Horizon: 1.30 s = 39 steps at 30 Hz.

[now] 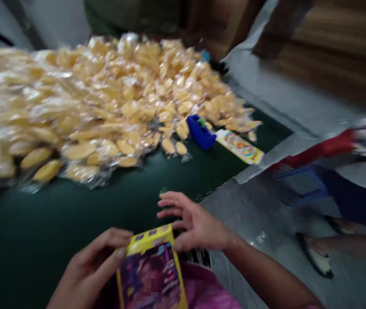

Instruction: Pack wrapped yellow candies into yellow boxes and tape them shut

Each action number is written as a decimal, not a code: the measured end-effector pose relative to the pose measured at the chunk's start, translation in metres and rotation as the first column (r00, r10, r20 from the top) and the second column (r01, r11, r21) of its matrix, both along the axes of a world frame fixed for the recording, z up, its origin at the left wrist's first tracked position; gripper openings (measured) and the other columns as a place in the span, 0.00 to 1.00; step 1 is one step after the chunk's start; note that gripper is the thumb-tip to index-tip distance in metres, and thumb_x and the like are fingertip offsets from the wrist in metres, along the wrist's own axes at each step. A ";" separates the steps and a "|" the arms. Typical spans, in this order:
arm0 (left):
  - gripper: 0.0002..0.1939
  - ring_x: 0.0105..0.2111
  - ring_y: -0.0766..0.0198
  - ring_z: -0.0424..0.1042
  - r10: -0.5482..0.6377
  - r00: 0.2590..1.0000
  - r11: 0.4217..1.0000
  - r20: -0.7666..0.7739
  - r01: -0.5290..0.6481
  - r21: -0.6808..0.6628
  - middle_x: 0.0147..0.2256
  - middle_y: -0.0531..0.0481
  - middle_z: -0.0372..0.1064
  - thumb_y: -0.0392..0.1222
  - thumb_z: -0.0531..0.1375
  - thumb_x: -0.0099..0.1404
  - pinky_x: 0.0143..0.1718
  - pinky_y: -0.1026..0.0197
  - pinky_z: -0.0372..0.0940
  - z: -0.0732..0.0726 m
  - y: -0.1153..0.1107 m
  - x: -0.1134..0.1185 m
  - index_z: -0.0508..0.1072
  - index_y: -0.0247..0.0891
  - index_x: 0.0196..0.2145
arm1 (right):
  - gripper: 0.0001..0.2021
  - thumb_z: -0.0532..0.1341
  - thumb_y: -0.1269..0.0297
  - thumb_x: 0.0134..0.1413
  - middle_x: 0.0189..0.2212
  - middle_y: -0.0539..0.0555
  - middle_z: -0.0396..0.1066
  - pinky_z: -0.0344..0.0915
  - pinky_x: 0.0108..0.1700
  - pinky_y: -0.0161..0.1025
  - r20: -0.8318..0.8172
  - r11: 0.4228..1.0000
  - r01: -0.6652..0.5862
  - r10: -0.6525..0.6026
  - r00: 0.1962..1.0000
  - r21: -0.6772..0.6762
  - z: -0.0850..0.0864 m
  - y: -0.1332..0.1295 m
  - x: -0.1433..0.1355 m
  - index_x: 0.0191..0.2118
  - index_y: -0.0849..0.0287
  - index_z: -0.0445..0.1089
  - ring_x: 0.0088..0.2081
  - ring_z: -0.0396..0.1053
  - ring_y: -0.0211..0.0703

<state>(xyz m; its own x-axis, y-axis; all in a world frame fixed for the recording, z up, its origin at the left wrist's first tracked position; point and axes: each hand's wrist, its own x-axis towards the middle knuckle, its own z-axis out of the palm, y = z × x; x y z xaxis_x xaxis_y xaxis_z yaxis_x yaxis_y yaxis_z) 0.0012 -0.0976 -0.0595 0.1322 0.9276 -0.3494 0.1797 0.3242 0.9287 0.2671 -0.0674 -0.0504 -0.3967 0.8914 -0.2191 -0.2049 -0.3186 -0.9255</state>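
A yellow cardboard box (152,270) with a dark printed picture on its front stands close to my body at the table's near edge. My left hand (102,257) grips its left side, thumb in front and fingers at the top corner. At the box's upper right corner is my right hand (192,223), its fingers spread apart and the thumb near the box edge; I cannot tell if it touches. Beyond both hands lies a large heap of pale yellow oval pieces in clear plastic wrappers (125,103).
A blue tape dispenser (200,132) sits at the heap's right end, beside a yellow and white printed card (240,146). The dark green table (105,206) ends at the right. On the floor side are a person's foot (316,255) and a blue stool (305,184).
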 end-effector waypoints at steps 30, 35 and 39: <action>0.16 0.65 0.47 0.57 -0.044 0.996 0.999 0.076 0.046 -0.027 0.41 0.43 0.79 0.52 0.61 0.65 0.59 0.51 0.60 0.053 -0.004 0.014 0.81 0.43 0.25 | 0.22 0.58 0.44 0.62 0.44 0.53 0.72 0.65 0.43 0.39 0.205 0.925 -0.381 0.371 0.906 0.008 -0.010 -0.006 -0.034 0.52 0.56 0.70 0.42 0.70 0.43; 0.14 0.64 0.43 0.61 -0.019 1.000 1.000 0.010 0.019 -0.020 0.57 0.45 0.72 0.53 0.62 0.63 0.61 0.46 0.58 0.048 -0.007 0.011 0.83 0.43 0.29 | 0.32 0.57 0.32 0.55 0.42 0.54 0.73 0.65 0.42 0.41 0.226 0.935 -0.349 0.328 0.917 0.057 -0.005 -0.012 -0.039 0.49 0.57 0.71 0.41 0.70 0.46; 0.14 0.63 0.42 0.62 -0.022 1.000 1.000 -0.009 0.022 0.010 0.56 0.45 0.72 0.52 0.61 0.63 0.63 0.43 0.56 0.045 -0.008 0.010 0.83 0.44 0.31 | 0.26 0.62 0.38 0.54 0.36 0.52 0.72 0.64 0.36 0.38 0.229 0.951 -0.309 0.296 0.927 0.024 -0.001 -0.018 -0.049 0.46 0.57 0.71 0.34 0.68 0.42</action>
<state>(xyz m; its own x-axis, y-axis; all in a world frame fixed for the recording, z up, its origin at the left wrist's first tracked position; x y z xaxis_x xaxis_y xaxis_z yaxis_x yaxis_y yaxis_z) 0.0109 -0.1054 -0.0146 0.1498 0.9278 -0.3417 0.1953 0.3110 0.9301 0.2183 -0.0854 -0.0517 -0.5971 0.7507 -0.2828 0.1035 -0.2775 -0.9551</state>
